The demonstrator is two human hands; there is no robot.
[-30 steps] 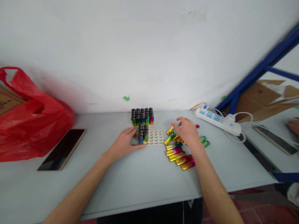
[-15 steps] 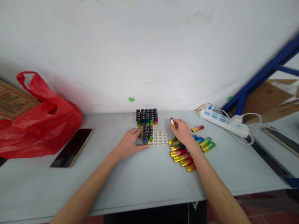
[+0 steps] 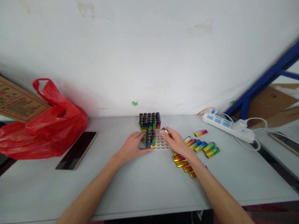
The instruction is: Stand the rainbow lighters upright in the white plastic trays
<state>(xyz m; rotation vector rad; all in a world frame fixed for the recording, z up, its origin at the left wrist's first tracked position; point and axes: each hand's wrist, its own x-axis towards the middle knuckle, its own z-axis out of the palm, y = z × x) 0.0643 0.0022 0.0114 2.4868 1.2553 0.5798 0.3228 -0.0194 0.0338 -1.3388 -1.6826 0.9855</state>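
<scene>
**Lighter held over a white tray on a grey table**

Grey table [image 3: 144, 183] against a white wall [image 3: 149, 56]. Red bag [image 3: 46, 130], phone [image 3: 77, 150] left; power strip [image 3: 227, 126] right; loose lighters [image 3: 198, 146] alongside. Left hand [image 3: 132, 147], fingers together, rests against the tray [image 3: 160, 143]. Right hand [image 3: 177, 143] pinches a lighter [image 3: 164, 130], metal-capped, above the tray's empty sockets.

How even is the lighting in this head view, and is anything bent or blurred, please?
Head view: soft, even light with faint shadows under the hands; the red bag tints the wall pink beside it; wide-angle bending curves the table edge; the lighter in the right hand is slightly blurred.
</scene>
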